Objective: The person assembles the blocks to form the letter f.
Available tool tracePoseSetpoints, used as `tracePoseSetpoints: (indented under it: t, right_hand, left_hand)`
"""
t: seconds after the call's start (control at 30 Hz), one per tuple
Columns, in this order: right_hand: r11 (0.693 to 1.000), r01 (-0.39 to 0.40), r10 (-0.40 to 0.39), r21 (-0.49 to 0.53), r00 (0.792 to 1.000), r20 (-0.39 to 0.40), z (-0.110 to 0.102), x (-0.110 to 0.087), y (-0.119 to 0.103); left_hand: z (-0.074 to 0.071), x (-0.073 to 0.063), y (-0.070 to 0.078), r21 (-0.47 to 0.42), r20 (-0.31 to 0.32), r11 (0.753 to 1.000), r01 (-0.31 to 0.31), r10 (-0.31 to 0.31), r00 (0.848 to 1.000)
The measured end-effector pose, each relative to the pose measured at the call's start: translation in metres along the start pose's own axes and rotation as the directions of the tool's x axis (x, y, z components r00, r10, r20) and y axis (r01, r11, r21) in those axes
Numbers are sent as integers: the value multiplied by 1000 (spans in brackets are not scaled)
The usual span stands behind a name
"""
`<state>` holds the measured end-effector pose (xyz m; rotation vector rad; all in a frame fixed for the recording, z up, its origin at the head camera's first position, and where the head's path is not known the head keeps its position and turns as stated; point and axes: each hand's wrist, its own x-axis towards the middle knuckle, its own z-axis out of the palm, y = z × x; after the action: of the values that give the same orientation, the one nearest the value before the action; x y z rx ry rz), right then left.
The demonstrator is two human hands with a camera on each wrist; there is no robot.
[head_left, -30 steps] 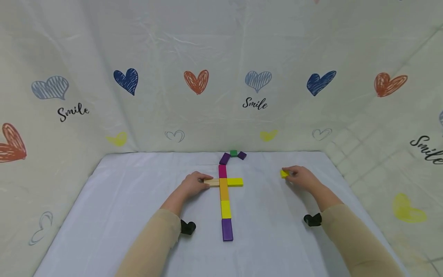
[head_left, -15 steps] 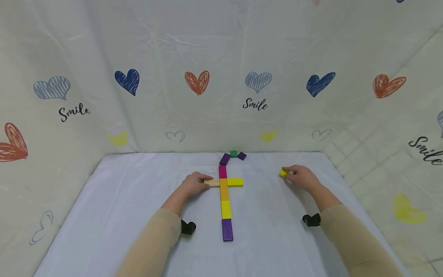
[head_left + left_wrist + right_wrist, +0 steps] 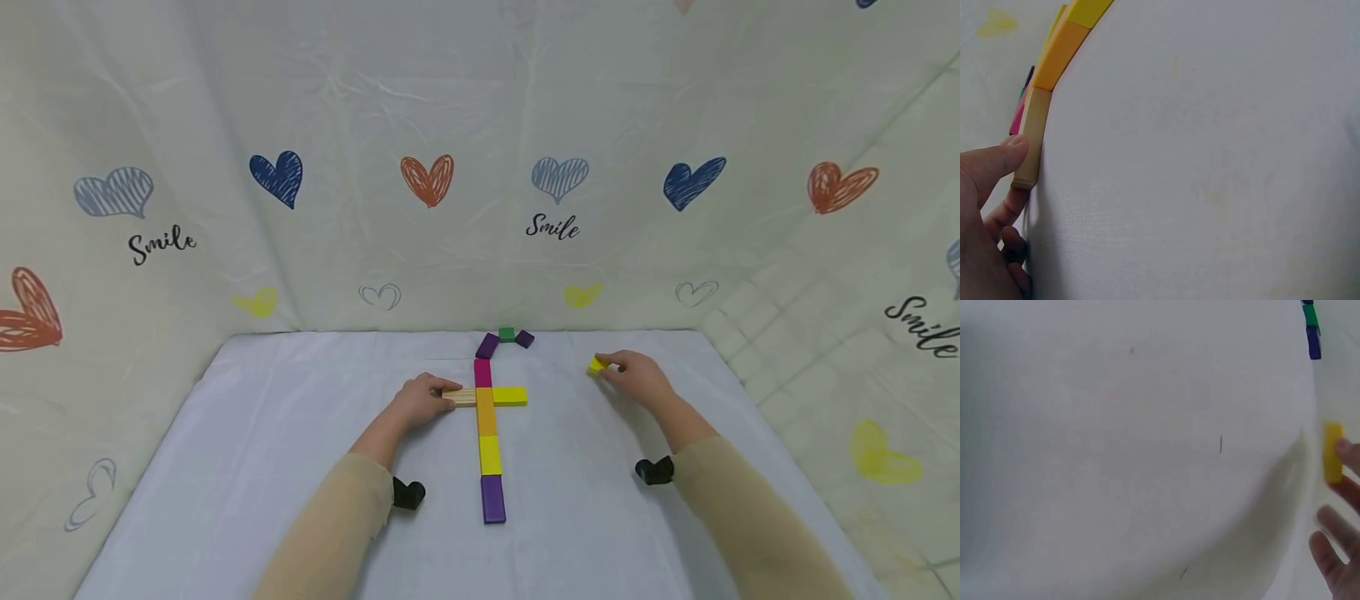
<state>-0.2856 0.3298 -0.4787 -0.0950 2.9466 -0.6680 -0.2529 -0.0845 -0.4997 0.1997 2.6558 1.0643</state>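
Note:
With thumb and fingers, my left hand [image 3: 422, 400] pinches the outer end of a plain wooden block [image 3: 1034, 137], whose other end meets an orange block [image 3: 486, 412]. My right hand [image 3: 637, 380] holds a small yellow block [image 3: 1333, 453] between thumb and fingertip, above the table right of the row. A magenta block [image 3: 482, 373] adjoins the orange one at the far side. On the near side follow a yellow block [image 3: 490, 455] and a purple block [image 3: 492, 498]. Another yellow block [image 3: 510, 396] extends right from the orange one.
Beyond the magenta block, a dark purple block [image 3: 487, 346], a green block [image 3: 507, 334] and a smaller purple block [image 3: 524, 338] form a curve near the table's back edge. A white cloth [image 3: 225, 467] covers the table. A heart-printed curtain [image 3: 480, 258] hangs behind.
My right hand has carried the small yellow block leftward and slightly away from me, toward the row. My left hand stays at the wooden block, and the laid blocks have not moved.

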Motion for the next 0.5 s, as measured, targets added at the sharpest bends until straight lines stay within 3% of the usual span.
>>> tracePoseSetpoints:
  t: [0.23,0.5]
  right_hand:
    - [999,27,-27,22,1000,-11,11,15,-18]
    - [998,-19,20,56,1000,-13,25,34,-48]
  left_hand:
    - [0,1,0,7,1,1000,-3,3,1000]
    - [0,1,1,0,4,1000,9,-9,1000]
